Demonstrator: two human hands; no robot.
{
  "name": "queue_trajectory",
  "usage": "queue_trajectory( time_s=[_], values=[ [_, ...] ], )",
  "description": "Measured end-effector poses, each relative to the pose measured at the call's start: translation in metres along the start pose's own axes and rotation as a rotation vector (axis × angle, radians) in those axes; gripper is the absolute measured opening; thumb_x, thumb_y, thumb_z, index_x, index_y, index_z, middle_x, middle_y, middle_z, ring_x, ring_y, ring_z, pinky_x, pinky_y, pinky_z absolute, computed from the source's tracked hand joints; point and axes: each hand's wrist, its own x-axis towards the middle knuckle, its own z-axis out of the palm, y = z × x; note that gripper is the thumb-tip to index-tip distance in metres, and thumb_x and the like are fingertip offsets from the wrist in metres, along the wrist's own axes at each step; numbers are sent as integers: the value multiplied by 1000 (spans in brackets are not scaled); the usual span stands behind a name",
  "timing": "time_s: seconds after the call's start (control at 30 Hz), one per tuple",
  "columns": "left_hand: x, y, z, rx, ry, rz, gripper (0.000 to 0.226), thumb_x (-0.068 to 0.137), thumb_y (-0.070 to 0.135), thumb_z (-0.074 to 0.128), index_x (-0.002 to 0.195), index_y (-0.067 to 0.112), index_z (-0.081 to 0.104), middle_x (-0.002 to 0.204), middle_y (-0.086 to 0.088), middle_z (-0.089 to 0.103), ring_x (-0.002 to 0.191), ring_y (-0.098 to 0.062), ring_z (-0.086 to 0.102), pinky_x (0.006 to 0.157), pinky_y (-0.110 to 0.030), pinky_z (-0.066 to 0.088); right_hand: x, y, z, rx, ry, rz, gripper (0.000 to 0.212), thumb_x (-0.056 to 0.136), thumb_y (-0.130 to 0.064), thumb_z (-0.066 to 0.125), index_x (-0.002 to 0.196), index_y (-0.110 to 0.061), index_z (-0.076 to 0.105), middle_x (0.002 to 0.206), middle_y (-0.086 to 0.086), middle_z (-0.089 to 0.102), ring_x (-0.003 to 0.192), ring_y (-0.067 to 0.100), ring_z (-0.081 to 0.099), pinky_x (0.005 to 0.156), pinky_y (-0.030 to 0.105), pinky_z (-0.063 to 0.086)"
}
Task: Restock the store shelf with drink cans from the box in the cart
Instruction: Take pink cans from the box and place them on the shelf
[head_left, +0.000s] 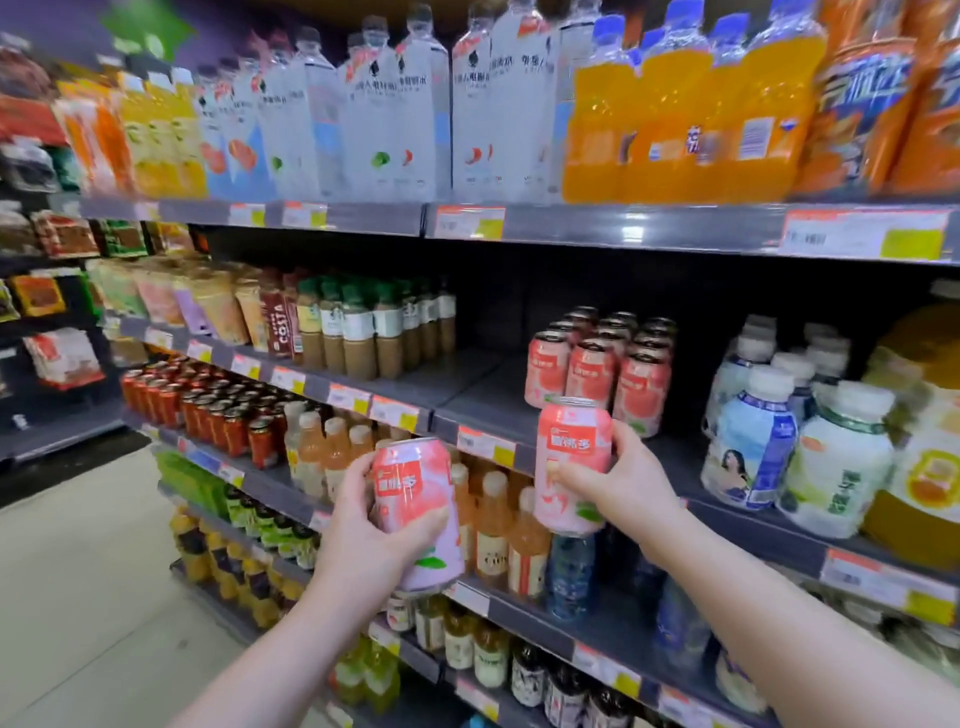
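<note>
Two pink cans are being presented to the middle shelf (483, 400), one in each grip. The left can (418, 512) is being clasped by the left grip (358, 525), fingers curled round its body, and is being carried tilted, near and below the shelf edge. The right can (571, 462) is being clasped nearly upright by the right grip (621, 480), just in front of the stocked cans (597, 374), probably for alignment with their front row. Neither box nor cart is being shown.
</note>
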Motion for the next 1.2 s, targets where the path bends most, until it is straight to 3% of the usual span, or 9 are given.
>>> queue_trajectory(
  time_s=[0.17, 0.23, 0.37, 0.5, 0.6, 0.77, 0.9, 1.0, 1.2],
  values=[
    [61, -2, 31, -20, -103, 8, 80, 49, 42, 82, 114, 49, 37, 110, 13, 59, 94, -8, 65, 77, -32, 56, 53, 12, -15, -42, 146, -6, 55, 66, -25, 80, 110, -32, 46, 93, -19, 58, 83, -4, 57, 63, 18, 46],
    [88, -4, 45, -21, -155, 36, 67, 58, 33, 84, 104, 54, 40, 109, 13, 60, 93, -5, 64, 72, -26, 54, 70, 15, -19, -71, 217, 2, 57, 65, -24, 81, 108, -32, 44, 88, -20, 57, 79, -6, 54, 60, 15, 41],
    [138, -8, 65, 6, -265, 98, 65, 65, 25, 82, 106, 51, 39, 113, 13, 58, 101, -10, 61, 86, -37, 52, 98, 27, -20, -94, 334, 76, 60, 62, -23, 83, 108, -29, 45, 90, -14, 58, 79, 1, 56, 70, 23, 45],
    [187, -4, 71, 4, -359, 176, 68, 65, 23, 82, 98, 62, 38, 106, 20, 59, 93, 1, 62, 71, -20, 50, 127, 34, -5, -93, 386, 133, 65, 62, -21, 84, 115, -21, 47, 103, -1, 62, 91, 15, 61, 81, 31, 49],
    [217, -3, 71, -13, -390, 197, 68, 56, 33, 81, 96, 66, 37, 104, 18, 62, 86, 7, 64, 64, -11, 49, 139, 38, 8, -88, 381, 108, 69, 62, -17, 84, 119, -24, 46, 102, -5, 62, 88, 6, 60, 75, 21, 47],
    [250, -9, 74, -48, -490, 204, 69, 56, 28, 82, 100, 61, 40, 105, 15, 64, 86, 3, 66, 71, -22, 54, 143, 40, 11, -99, 311, 124, 79, 64, -15, 84, 130, -28, 42, 106, -13, 62, 95, 0, 59, 68, 11, 45],
    [265, -19, 90, -53, -564, 218, 74, 64, 12, 81, 114, 49, 40, 105, 13, 63, 83, 6, 65, 65, -15, 53, 146, 39, 9, -142, 336, 166, 92, 59, -14, 85, 133, -29, 34, 112, -6, 62, 103, 10, 60, 85, 26, 50],
    [266, -23, 108, -46, -602, 198, 87, 63, 12, 81, 132, 34, 34, 109, 11, 61, 90, -2, 64, 78, -27, 55, 149, 39, 5, -157, 314, 191, 84, 61, -12, 84, 131, -28, 40, 109, -7, 65, 99, 7, 62, 81, 25, 51],
    [262, -35, 137, -54, -603, 208, 81, 60, 11, 83, 122, 35, 36, 108, 9, 59, 91, 0, 60, 62, -9, 48, 146, 43, 6, -135, 325, 160, 76, 67, -15, 82, 130, -30, 43, 109, -15, 64, 98, -2, 61, 75, 14, 49]
  ],
)
